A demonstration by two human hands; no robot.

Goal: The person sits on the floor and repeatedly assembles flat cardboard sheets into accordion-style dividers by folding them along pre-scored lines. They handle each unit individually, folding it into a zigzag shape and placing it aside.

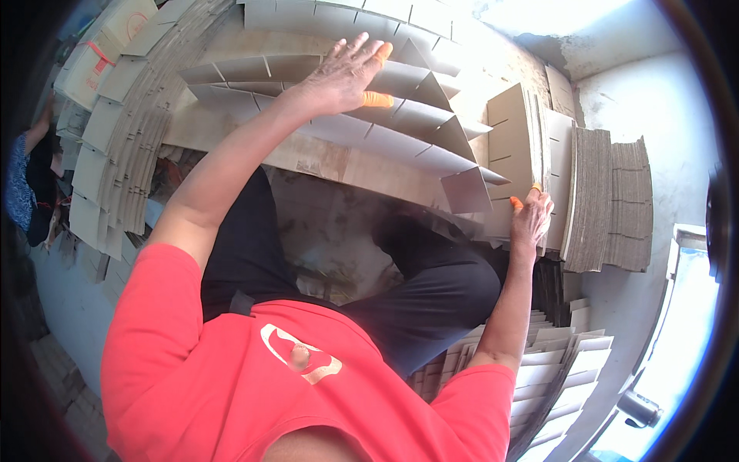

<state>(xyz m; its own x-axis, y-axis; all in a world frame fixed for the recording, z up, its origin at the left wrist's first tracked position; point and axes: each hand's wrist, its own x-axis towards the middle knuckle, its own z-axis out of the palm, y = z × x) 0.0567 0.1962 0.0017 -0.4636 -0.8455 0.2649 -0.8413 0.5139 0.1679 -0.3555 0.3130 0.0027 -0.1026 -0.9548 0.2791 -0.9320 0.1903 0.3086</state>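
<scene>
My left hand (346, 81) is over several long slotted cardboard strips (392, 146), which stand on edge on the workbench. Its fingers are spread, and orange covers wrap the thumb and one fingertip. Whether it touches the strips is hard to tell. A shorter cardboard cross piece (453, 138) runs across the right ends of these strips, slotted into them. On the right, my right hand (531, 219), also with orange covers on thumb and forefinger, closes on the near edge of a stack of slotted cardboard sheets (512, 138).
Thick piles of cardboard (589, 200) stand right of the sheets, by the wall. More slotted pieces (558, 377) are stacked low at the right. Tall cardboard stacks (127, 146) line the left, with another person (35, 185) beyond. The wooden workbench (327, 162) ends before my knees.
</scene>
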